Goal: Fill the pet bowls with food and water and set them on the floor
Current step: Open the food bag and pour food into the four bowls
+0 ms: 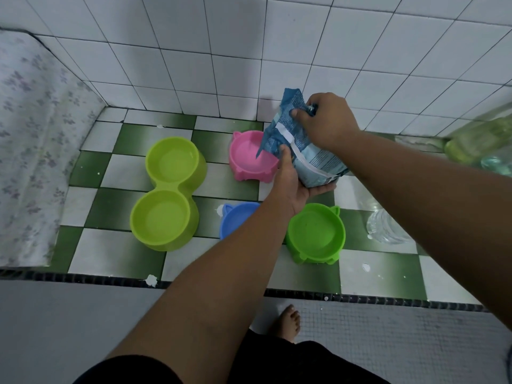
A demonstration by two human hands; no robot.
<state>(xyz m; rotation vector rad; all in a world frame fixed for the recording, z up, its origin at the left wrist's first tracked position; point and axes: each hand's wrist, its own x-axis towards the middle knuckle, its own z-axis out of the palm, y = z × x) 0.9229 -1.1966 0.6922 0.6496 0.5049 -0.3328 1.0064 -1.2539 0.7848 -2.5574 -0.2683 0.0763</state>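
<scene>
A blue pet food bag point(310, 159) is held over the checkered tile ledge, tilted toward the pink cat-shaped bowl point(246, 159). My left hand point(291, 184) cups the bag's bottom from below. My right hand point(327, 120) grips the bag's crumpled top. A lime-green double bowl point(169, 189) stands to the left, both wells looking empty. A blue cat-shaped bowl point(235, 217) sits partly hidden under my left forearm. A green cat-shaped bowl point(315, 234) stands near the front, empty.
A clear plastic water bottle point(388, 228) lies to the right of the green bowl. Greenish bottles point(479, 142) stand at the far right. A floral cloth point(33, 139) covers the left side. White tiled wall rises behind. My bare foot point(288, 320) stands on the floor below the ledge.
</scene>
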